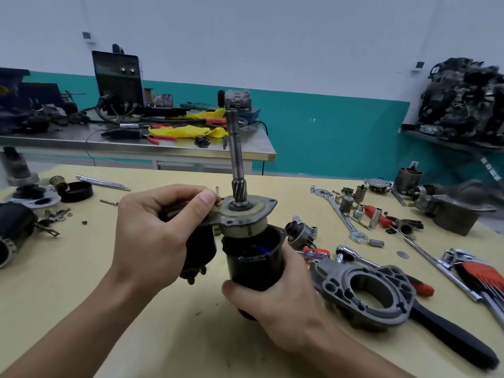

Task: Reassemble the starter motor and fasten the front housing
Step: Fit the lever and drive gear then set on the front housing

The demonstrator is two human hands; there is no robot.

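My right hand (278,304) grips a black cylindrical motor casing (256,263), held upright above the table. My left hand (155,230) holds a plate assembly (245,214) by its left edge, thumb on top, with a black solenoid (200,249) hanging under it. A long geared shaft (236,159) rises from that plate. The plate's round lower part sits just inside the casing's open top, tilted a little. The grey front housing (368,293) lies on the table to the right.
The yellow table (109,309) carries a ratchet (354,255), wrenches (341,214), sockets (347,204), a red-handled screwdriver (316,252) and a black-handled tool (450,336) on the right. Motor parts (16,227) and a black cap (76,190) lie at left. A steel bench (136,143) stands behind.
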